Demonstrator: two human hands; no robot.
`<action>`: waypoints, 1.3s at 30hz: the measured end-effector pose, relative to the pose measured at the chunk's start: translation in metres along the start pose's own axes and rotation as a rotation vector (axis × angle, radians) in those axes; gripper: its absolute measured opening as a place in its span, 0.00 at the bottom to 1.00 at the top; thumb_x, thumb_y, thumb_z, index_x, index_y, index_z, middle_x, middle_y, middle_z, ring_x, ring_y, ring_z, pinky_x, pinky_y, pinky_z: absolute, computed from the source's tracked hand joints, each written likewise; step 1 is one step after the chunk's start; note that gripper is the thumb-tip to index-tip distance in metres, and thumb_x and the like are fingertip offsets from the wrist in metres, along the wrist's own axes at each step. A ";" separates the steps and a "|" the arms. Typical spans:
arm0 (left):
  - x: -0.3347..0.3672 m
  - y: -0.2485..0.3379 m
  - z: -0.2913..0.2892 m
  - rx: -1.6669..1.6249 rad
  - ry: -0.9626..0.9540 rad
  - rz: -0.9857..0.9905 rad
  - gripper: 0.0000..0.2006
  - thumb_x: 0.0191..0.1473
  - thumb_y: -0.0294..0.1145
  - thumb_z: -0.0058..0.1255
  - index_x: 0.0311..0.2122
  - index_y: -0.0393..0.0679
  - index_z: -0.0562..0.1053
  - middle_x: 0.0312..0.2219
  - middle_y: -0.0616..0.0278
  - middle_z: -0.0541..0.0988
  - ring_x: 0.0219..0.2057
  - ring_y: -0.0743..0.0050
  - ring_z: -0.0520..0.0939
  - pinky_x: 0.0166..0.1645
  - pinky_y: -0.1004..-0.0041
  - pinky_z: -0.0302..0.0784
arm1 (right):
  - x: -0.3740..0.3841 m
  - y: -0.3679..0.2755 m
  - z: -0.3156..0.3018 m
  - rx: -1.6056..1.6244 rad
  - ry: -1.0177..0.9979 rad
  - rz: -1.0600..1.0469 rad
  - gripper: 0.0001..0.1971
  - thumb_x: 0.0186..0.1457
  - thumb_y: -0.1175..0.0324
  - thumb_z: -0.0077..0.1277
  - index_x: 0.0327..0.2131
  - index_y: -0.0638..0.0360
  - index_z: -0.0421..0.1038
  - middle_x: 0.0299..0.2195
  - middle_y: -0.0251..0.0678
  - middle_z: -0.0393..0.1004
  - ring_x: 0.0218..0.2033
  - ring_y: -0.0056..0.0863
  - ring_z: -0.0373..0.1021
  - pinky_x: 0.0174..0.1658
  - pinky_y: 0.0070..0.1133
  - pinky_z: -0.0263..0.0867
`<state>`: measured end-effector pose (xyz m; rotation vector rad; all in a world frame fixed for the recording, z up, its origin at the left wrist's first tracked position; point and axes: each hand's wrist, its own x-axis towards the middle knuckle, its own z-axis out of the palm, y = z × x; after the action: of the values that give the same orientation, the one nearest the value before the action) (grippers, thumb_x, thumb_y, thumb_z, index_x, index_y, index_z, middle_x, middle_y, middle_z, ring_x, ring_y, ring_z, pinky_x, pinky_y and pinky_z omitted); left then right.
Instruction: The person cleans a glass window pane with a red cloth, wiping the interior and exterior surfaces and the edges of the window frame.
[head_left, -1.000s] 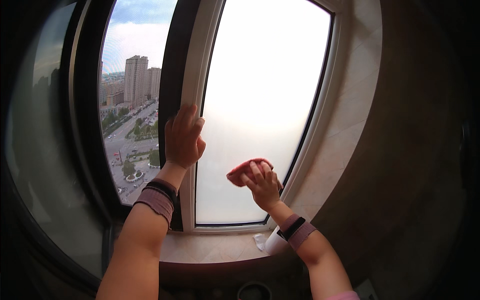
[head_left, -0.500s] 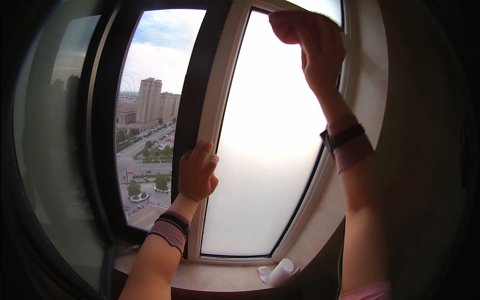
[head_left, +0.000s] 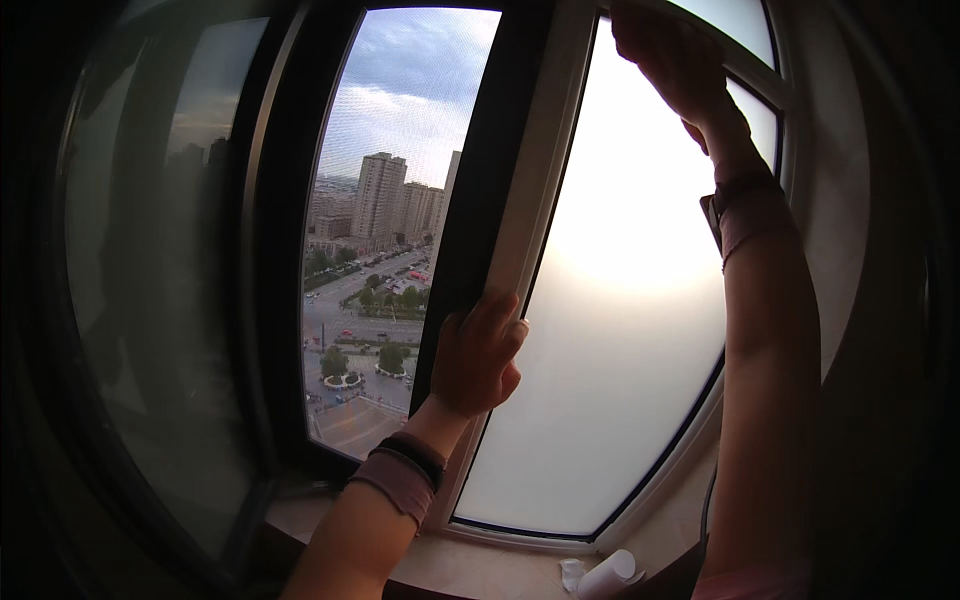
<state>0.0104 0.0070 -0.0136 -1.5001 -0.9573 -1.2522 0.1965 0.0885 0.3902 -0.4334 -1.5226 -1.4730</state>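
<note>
My left hand [head_left: 480,355] is closed round the white window frame [head_left: 545,150], about halfway up, beside the dark frame of the neighbouring opening. A bright frosted pane [head_left: 610,400] fills the white frame. High up, my right hand [head_left: 690,80] presses a reddish cloth [head_left: 636,30] against the pane's top left corner. Deep shade blurs the cloth into the hand, so its full outline cannot be made out. My right arm stretches up across the pane's right side.
A white roll [head_left: 606,576] and a crumpled white scrap [head_left: 572,573] lie on the sill [head_left: 455,562]. To the left, a dark-framed screened opening [head_left: 400,110] shows tall buildings and a street far below. Dark glass [head_left: 150,300] stands at far left.
My right hand and the cloth have moved left along the pane's top, to its left corner. The whole view has shifted, while my left hand keeps its hold on the frame.
</note>
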 end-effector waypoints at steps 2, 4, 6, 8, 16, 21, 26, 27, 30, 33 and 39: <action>0.002 0.003 -0.001 -0.020 -0.006 -0.004 0.20 0.40 0.23 0.50 0.43 0.41 0.73 0.49 0.46 0.72 0.48 0.43 0.75 0.42 0.52 0.71 | -0.010 -0.006 -0.004 -0.062 0.040 -0.028 0.23 0.63 0.52 0.44 0.54 0.55 0.68 0.57 0.42 0.67 0.57 0.48 0.62 0.62 0.43 0.55; 0.004 0.002 -0.006 -0.011 -0.017 -0.010 0.20 0.39 0.23 0.50 0.43 0.41 0.73 0.49 0.46 0.71 0.48 0.43 0.75 0.41 0.52 0.71 | 0.001 -0.041 -0.051 -0.101 -0.252 0.025 0.22 0.64 0.51 0.41 0.53 0.55 0.69 0.56 0.44 0.68 0.58 0.49 0.61 0.64 0.45 0.53; 0.007 0.008 0.003 -0.025 -0.004 0.001 0.19 0.39 0.22 0.50 0.42 0.41 0.73 0.49 0.45 0.71 0.46 0.42 0.75 0.41 0.52 0.71 | -0.030 -0.004 0.004 -0.069 -0.066 0.097 0.20 0.64 0.51 0.39 0.49 0.53 0.70 0.52 0.47 0.71 0.54 0.50 0.65 0.59 0.45 0.60; 0.002 0.000 -0.005 -0.005 -0.003 -0.013 0.20 0.38 0.21 0.50 0.42 0.41 0.73 0.50 0.45 0.71 0.45 0.42 0.76 0.40 0.52 0.71 | -0.032 -0.045 -0.023 0.144 -0.251 0.207 0.24 0.61 0.43 0.43 0.49 0.50 0.73 0.46 0.43 0.76 0.48 0.45 0.71 0.49 0.41 0.70; 0.000 0.000 -0.002 -0.012 0.012 0.008 0.22 0.39 0.22 0.50 0.45 0.43 0.73 0.53 0.46 0.71 0.49 0.42 0.76 0.43 0.52 0.70 | -0.157 -0.103 -0.030 0.402 0.011 0.100 0.19 0.55 0.56 0.60 0.47 0.52 0.73 0.41 0.37 0.75 0.42 0.37 0.72 0.39 0.36 0.71; -0.004 0.003 -0.003 0.005 -0.001 -0.014 0.24 0.38 0.21 0.50 0.46 0.43 0.73 0.54 0.46 0.71 0.51 0.42 0.74 0.46 0.51 0.70 | -0.259 -0.173 -0.076 0.304 -0.038 0.074 0.15 0.55 0.56 0.62 0.44 0.43 0.73 0.46 0.30 0.68 0.51 0.34 0.65 0.49 0.36 0.62; -0.007 -0.002 0.007 0.003 0.009 -0.034 0.22 0.43 0.26 0.49 0.48 0.45 0.70 0.58 0.53 0.69 0.62 0.53 0.67 0.57 0.53 0.64 | -0.359 -0.224 -0.114 0.362 -0.297 -0.002 0.18 0.50 0.63 0.59 0.47 0.35 0.72 0.52 0.28 0.64 0.56 0.34 0.58 0.54 0.40 0.55; -0.007 -0.001 0.008 0.007 0.040 -0.006 0.22 0.43 0.26 0.49 0.49 0.45 0.70 0.58 0.53 0.69 0.62 0.53 0.67 0.57 0.52 0.64 | -0.379 -0.232 -0.120 0.363 -0.354 -0.028 0.18 0.50 0.64 0.56 0.47 0.34 0.73 0.53 0.28 0.65 0.55 0.35 0.60 0.53 0.38 0.55; -0.008 -0.004 0.003 0.017 0.039 0.000 0.22 0.44 0.25 0.48 0.48 0.45 0.70 0.58 0.53 0.70 0.62 0.53 0.68 0.57 0.53 0.64 | -0.412 -0.250 -0.130 0.432 -0.415 -0.116 0.22 0.49 0.65 0.55 0.49 0.33 0.69 0.53 0.28 0.63 0.57 0.34 0.57 0.54 0.42 0.57; -0.007 -0.003 0.001 0.004 0.049 0.002 0.21 0.44 0.25 0.48 0.48 0.44 0.70 0.57 0.52 0.69 0.62 0.52 0.68 0.56 0.52 0.65 | -0.396 -0.234 -0.128 0.614 -0.332 -0.119 0.20 0.48 0.65 0.60 0.47 0.35 0.71 0.50 0.28 0.66 0.54 0.32 0.61 0.51 0.36 0.60; -0.013 -0.005 0.010 -0.017 0.041 0.004 0.20 0.46 0.26 0.47 0.48 0.44 0.71 0.57 0.52 0.69 0.62 0.51 0.68 0.53 0.49 0.67 | -0.206 -0.141 -0.094 0.650 0.303 -0.011 0.11 0.56 0.75 0.59 0.43 0.54 0.75 0.41 0.37 0.76 0.42 0.33 0.75 0.41 0.27 0.73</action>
<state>0.0063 0.0175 -0.0258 -1.4830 -0.9185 -1.2863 0.2230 0.0441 0.1287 0.1784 -1.6428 -0.9189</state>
